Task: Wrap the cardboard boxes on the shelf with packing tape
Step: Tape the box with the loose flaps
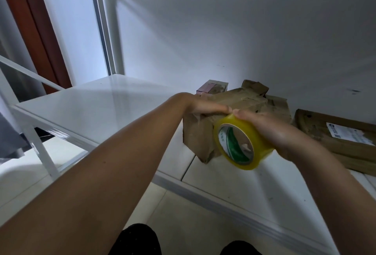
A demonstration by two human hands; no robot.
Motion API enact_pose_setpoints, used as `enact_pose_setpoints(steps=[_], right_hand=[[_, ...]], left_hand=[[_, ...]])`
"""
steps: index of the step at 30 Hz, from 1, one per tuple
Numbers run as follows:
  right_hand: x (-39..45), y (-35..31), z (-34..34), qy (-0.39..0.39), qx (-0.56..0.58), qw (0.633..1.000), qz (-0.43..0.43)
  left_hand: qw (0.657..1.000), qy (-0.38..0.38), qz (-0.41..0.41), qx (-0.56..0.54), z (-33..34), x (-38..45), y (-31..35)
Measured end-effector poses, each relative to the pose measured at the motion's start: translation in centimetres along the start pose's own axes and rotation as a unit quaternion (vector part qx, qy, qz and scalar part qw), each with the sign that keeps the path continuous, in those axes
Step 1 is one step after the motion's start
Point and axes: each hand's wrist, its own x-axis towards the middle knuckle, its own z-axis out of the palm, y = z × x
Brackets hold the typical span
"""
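— Head view first: where do we find the cardboard box (205,132)?

— We see it sitting on the white shelf (97,104), crumpled and brown, right under both hands. Our left hand (205,108) lies flat across its top edge, fingers straight and pressing down, gripping nothing.

— And the tape roll (242,143)?

— We see it just in front of the box's right face, yellowish with a green-printed core. Our right hand (270,128) curls over its outer rim from above and holds it, the thumb tip almost meeting the left fingertips.

— What do we see around them?

— Behind the box, more crumpled cardboard (256,88) and a small pink carton (211,87) against the white back panel. To the right, apart from the box, a flat brown parcel (335,141) with a white label (350,134) lies on the same shelf. We cannot tell whether a strip of tape runs from roll to box.
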Motion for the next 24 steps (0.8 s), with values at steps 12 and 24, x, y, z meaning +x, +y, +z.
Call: enact_pose_setpoints(steps=[12, 24], right_hand=[[2.6, 4.7, 4.5, -0.018, 0.07, 0.993, 0.098], [0.2, 2.7, 1.5, -0.023, 0.07, 0.997, 0.005]], left_hand=[[1.0, -0.011, -0.021, 0.02, -0.3, 0.6, -0.8], [0.996, -0.002, 0.011, -0.084, -0.7, -1.0, -2.3]])
